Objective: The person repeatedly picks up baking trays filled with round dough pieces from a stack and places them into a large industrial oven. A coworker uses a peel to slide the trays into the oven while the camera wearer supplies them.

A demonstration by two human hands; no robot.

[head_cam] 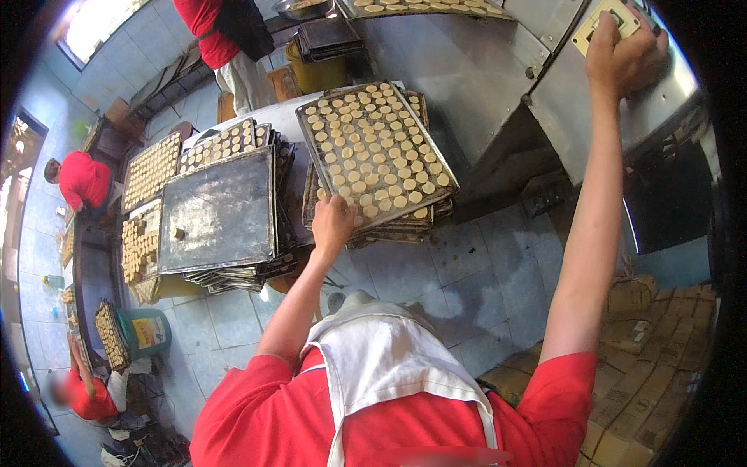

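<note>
My left hand (334, 222) grips the near left corner of a metal baking tray (402, 219) covered with rows of round, flat dough pieces (367, 154). That tray lies askew on a stack of other trays. At the upper right, my right hand (627, 55) is raised to a cream-coloured control box (604, 26) on the metal machine, with the thumb on its front. Whether the fingers grip the box cannot be told. Left of the dough tray, a dark, nearly bare tray (222, 204) tops another stack, with one small dough piece (178, 233) on it.
A metal machine (432, 58) carries dough pieces along its top. More filled trays (153, 169) stand at the left. Three people in red shirts (87, 181) are around the room. A green bucket (154, 333) is at lower left; wrapped stacked packages (642, 373) are at lower right.
</note>
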